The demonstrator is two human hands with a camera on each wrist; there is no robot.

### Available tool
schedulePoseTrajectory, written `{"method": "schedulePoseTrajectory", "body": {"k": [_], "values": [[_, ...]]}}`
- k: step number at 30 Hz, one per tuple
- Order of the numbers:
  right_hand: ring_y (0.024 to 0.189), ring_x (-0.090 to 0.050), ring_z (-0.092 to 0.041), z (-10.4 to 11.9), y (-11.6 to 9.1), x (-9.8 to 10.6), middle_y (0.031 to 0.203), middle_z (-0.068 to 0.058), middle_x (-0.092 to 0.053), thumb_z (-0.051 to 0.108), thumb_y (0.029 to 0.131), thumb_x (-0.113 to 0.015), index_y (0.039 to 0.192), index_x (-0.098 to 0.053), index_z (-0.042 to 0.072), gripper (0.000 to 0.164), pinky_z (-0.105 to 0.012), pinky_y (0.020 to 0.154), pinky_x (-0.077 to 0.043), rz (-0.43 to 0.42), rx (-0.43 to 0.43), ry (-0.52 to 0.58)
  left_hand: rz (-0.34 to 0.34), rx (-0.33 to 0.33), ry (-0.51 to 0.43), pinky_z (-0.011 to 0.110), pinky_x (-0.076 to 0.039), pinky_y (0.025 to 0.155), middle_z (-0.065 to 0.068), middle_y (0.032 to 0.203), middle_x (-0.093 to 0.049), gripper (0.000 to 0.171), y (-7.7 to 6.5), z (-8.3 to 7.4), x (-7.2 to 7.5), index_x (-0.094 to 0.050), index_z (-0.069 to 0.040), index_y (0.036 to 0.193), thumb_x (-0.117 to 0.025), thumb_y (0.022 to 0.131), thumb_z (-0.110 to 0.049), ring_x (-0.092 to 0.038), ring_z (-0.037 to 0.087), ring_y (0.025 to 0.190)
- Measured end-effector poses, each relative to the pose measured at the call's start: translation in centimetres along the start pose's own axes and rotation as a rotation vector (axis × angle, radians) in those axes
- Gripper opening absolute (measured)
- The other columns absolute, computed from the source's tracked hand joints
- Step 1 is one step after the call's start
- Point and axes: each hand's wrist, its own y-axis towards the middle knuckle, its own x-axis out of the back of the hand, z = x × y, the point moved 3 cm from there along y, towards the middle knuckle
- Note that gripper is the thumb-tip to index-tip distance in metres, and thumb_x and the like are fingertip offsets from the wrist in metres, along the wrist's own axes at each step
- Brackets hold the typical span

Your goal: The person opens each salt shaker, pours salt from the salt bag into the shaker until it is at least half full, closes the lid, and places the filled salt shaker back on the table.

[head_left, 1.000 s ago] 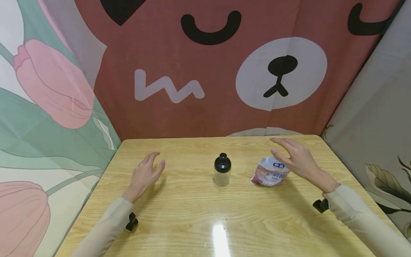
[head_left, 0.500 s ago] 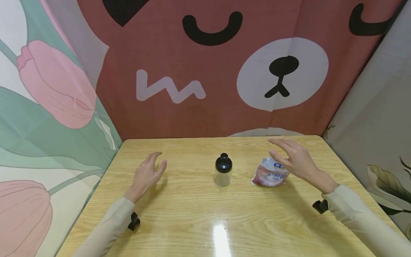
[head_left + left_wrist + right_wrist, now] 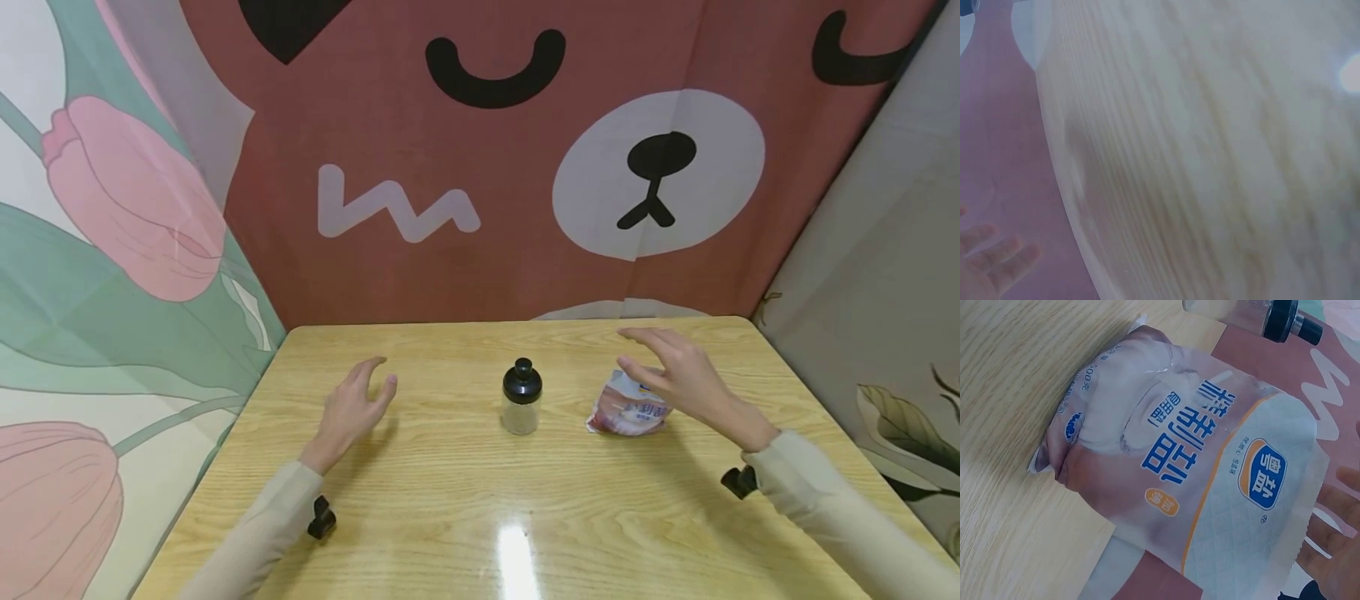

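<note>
A bag of salt with blue lettering stands on the table, its upper right part hidden by my right hand. That hand is held over and beside the bag, fingers stretched out and thumb apart, nothing in its grasp. In the right wrist view the bag fills the middle, and the fingers show near its top edge. Left of the bag, a small clear bottle with a black lid stands upright. My left hand hovers over the left of the table, fingers loosely bent and holding nothing; its fingertips show in the left wrist view.
The pale wooden table has a bright light reflection near its front. A red-brown curtain with a bear's face rises behind its back edge. Patterned cloths hang along the left and right sides. Each wrist carries a small black device.
My left hand has drifted slightly to the right. My right hand has moved a little left, covering more of the salt bag's top. Bottle and bag stay in place.
</note>
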Motion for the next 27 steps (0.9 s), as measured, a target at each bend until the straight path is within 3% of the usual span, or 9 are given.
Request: {"method": "schedulePoseTrajectory", "body": {"k": [8,16,27], "values": [[0.106,-0.064,-0.031,0.1,0.1,-0.3,0.119,-0.012,-0.068,0.016,0.085,-0.078,0.126,-0.065,0.003,0.044,-0.050,0.079,-0.055,0.009,0.006,0.028,0.011,0.016,-0.044,0.056,-0.054,0.081,0.022,0.139,-0.051,0.060,-0.1,-0.1,-0.3,-0.047,-0.006,0.143,-0.045,0.102,-0.051,-0.059,0.043,0.113],[0.110,-0.063,-0.031,0.5,0.3,-0.8,0.122,-0.011,-0.067,0.009,0.082,-0.080,0.127,-0.064,0.002,0.048,-0.051,0.086,-0.052,0.055,-0.014,0.065,0.004,0.002,-0.061,0.058,-0.052,0.083,0.022,0.137,-0.054,0.057,-0.1,-0.5,-0.6,-0.049,-0.006,0.141,-0.048,0.102,-0.048,-0.058,0.042,0.115],[0.112,-0.062,-0.031,0.9,0.5,-1.5,0.124,-0.011,-0.066,0.011,0.083,-0.079,0.127,-0.064,0.003,0.047,-0.051,0.089,-0.051,0.077,-0.015,0.089,0.011,0.007,-0.107,0.054,-0.054,0.083,0.020,0.138,-0.053,0.058,-0.1,-0.3,-1.2,-0.049,-0.006,0.142,-0.047,0.103,-0.048,-0.057,0.041,0.117]]}}
